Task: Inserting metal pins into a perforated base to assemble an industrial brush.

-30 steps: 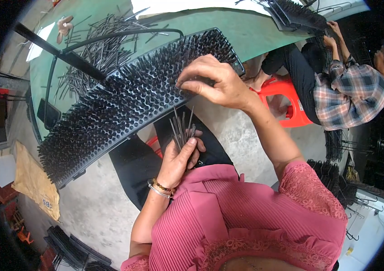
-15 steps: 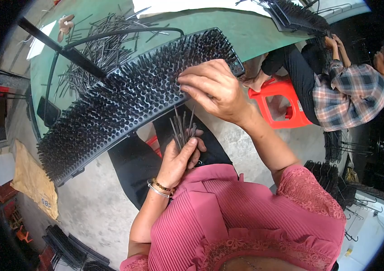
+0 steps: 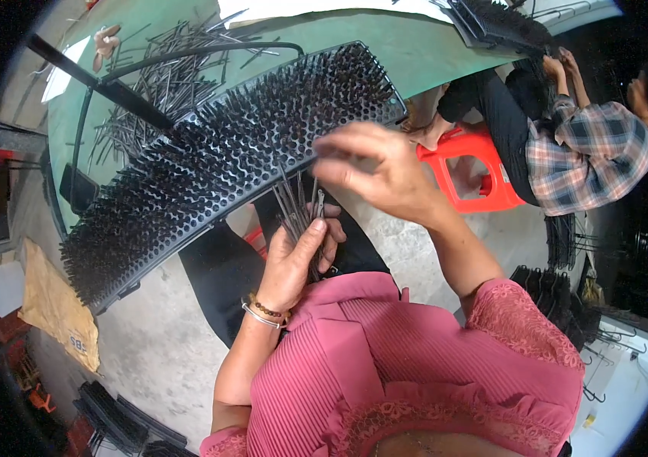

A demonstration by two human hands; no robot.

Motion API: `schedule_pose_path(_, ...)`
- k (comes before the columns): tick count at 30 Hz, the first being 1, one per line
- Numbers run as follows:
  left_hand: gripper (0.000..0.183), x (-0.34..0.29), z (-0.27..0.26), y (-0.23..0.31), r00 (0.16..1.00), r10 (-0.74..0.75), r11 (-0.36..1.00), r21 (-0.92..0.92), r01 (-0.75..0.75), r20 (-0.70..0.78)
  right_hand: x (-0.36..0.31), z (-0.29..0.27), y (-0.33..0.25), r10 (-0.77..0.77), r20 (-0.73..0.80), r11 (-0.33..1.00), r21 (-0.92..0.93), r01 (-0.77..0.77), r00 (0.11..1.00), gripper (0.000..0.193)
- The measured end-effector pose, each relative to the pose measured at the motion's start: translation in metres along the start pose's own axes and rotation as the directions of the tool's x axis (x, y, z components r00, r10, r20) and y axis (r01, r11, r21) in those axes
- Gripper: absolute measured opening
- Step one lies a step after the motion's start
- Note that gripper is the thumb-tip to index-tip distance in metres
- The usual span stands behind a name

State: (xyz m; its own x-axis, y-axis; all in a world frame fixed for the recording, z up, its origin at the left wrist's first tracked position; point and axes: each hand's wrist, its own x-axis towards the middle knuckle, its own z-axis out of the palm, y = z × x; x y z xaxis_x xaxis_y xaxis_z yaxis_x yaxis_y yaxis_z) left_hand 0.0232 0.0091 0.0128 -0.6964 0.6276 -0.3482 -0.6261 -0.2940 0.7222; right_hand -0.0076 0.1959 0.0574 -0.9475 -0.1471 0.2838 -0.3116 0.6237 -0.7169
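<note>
My left hand [image 3: 301, 247] is closed around a bundle of thin dark rods [image 3: 290, 199], their upper ends fanning out by the near edge of a long black perforated tray [image 3: 210, 225]. Dense rows of short black bristle-like pieces [image 3: 210, 164] stand up from the tray, with bare holes along its near side. My right hand [image 3: 381, 171] hovers above the tray's near right edge, just right of the bundle. Motion blurs its fingers, but thumb and fingers look apart, with nothing visible between them.
Loose dark rods [image 3: 179, 80] lie heaped on the green tabletop [image 3: 430, 57] beyond the tray. A black metal bar [image 3: 103, 84] crosses at upper left. At right, a person in a plaid shirt [image 3: 590, 156] works near a red stool [image 3: 484, 190] and another bristled tray [image 3: 499, 30].
My right hand has moved down from over the bristles toward the bundle, its pinched fingers spreading. The left hand and rods have shifted slightly up.
</note>
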Motion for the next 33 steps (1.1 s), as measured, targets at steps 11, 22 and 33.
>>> schedule_pose_path(11,0.024,0.016,0.005,0.002,0.996,-0.045,0.993,0.111,0.036,0.074,-0.012,-0.015,0.005,0.412,0.243,0.682,0.556,-0.474,0.878,0.017)
schedule_pose_path(22,0.029,0.012,-0.001,-0.010,0.998,-0.036,0.986,0.159,0.042,-0.043,0.007,-0.017,0.013,0.312,-0.100,0.816,0.538,-0.212,0.945,0.016)
schedule_pose_path(33,0.022,0.007,0.002,-0.009,0.997,-0.062,0.990,0.125,0.068,-0.056,0.026,-0.011,0.017,-0.154,-0.209,0.987,0.001,0.158,0.966,0.012)
